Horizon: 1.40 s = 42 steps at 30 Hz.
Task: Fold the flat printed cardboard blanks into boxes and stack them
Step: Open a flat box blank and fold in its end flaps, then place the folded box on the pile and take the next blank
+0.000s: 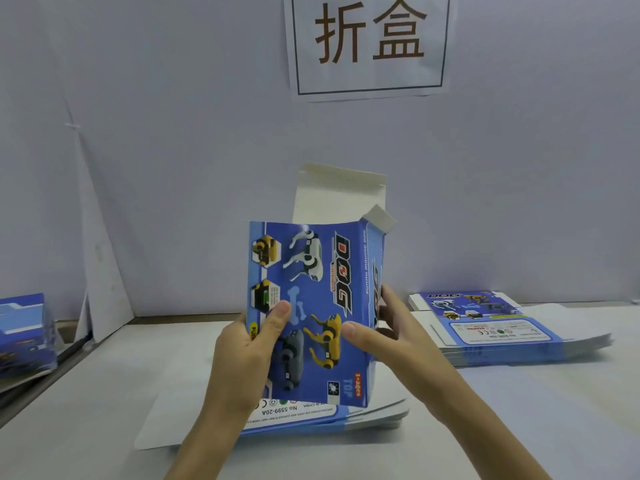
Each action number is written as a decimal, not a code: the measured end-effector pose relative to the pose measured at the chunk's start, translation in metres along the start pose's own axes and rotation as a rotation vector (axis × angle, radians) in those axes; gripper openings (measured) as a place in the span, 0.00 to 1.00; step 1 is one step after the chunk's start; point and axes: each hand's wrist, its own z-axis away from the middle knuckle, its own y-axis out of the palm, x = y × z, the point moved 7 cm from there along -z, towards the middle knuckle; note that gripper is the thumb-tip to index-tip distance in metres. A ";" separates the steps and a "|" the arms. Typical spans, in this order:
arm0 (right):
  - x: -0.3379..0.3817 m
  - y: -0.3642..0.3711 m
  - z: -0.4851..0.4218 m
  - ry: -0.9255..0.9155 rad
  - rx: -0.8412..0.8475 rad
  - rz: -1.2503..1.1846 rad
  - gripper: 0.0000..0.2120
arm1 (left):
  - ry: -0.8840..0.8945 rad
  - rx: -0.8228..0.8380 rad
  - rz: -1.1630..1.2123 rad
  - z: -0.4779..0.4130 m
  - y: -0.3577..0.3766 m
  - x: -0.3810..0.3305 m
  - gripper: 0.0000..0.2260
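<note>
1. One box (318,306), half-formed, of glossy blue printed cardboard with toy-dog pictures and "DOG" lettering. It is held upright above the table (519,427), mid-frame.
2. Top flap (339,199): plain white inside, matte, rectangular with clipped corners, standing open; a small side flap beside it is bent over.
3. Left hand (249,344) pinches the box's left edge, thumb on the front face, fingers behind.
4. Right hand (384,337) grips the box's right corner, thumb on the front, fingers curled round the narrow side panel.
5. Directly under the box: one stack of flat blanks (346,419), thin sheets, blue print up, white tabs sticking out.
6. Right of the box: a second stack (502,330), same blanks, slightly fanned.
7. Far left of the box: folded boxes (24,337), blue, cut by the frame edge; count unclear.
8. Above the box: one white paper sign (369,43) on the wall, two dark characters.
</note>
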 end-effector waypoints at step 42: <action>-0.099 0.050 -0.008 0.242 0.600 1.048 0.44 | -0.094 -0.475 0.738 -0.070 -0.192 -0.004 0.27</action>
